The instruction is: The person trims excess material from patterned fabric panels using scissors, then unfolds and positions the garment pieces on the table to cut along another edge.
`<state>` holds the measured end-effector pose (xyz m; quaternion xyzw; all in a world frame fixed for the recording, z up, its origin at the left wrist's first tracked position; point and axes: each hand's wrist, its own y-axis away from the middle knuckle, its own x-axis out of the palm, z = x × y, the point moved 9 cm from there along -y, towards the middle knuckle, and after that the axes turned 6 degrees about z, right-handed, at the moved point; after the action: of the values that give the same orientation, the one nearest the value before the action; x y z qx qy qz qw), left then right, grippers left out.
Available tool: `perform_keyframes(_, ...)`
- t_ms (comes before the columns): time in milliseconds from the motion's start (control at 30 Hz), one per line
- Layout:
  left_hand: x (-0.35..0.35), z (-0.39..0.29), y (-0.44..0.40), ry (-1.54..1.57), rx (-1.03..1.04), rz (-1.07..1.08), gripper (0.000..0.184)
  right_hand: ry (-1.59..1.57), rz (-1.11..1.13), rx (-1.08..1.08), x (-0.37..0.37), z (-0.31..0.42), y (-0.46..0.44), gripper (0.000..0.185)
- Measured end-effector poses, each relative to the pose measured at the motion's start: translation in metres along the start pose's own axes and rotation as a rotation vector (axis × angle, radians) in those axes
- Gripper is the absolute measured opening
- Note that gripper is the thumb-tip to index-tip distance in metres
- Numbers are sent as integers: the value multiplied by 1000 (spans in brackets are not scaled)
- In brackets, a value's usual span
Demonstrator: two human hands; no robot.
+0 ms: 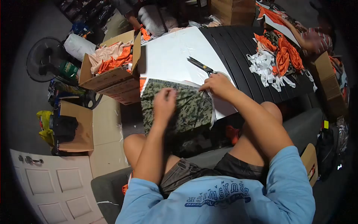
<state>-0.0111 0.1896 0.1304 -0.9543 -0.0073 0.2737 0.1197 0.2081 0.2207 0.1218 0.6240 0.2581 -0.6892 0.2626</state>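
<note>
Bent fingers of the right hand (219, 85) rest at the far edge of a camouflage cloth (192, 110), near its right corner; I cannot tell whether they are clamped on it. Left of them, the left hand (165, 106) is over the same cloth, its fingers blurred, so whether they are together or apart cannot be told. Just beyond the right fingers, scissors (204, 67) point away and leftward, the handles against that hand; their grip is unclear. Under the scissors and beyond both hands spreads a white sheet (167, 48), on a black slatted table (227, 44). Well to the right of the fingers, white straps (263, 69) lie beside orange cloth (289, 56). Left of the left fingers, a cardboard box (113, 82) holds peach and orange fabric (112, 65).
</note>
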Motion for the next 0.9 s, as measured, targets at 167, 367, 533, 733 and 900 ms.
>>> perform_keyframes(167,1,103,-21,-777,-86,-82,57,7,63,46,13,-22,6,29)
perform_keyframes(367,45,97,-68,-854,-203,102,84,-152,222,292,-10,-64,14,33)
perform_keyframes(533,98,76,-134,-885,-153,247,84,-181,-4,491,-46,-113,41,29)
perform_keyframes(733,165,55,-207,-799,-27,252,83,-461,-66,705,-30,-165,54,32)
perform_keyframes(900,183,33,-235,-745,142,148,70,-432,232,598,18,-142,30,34)
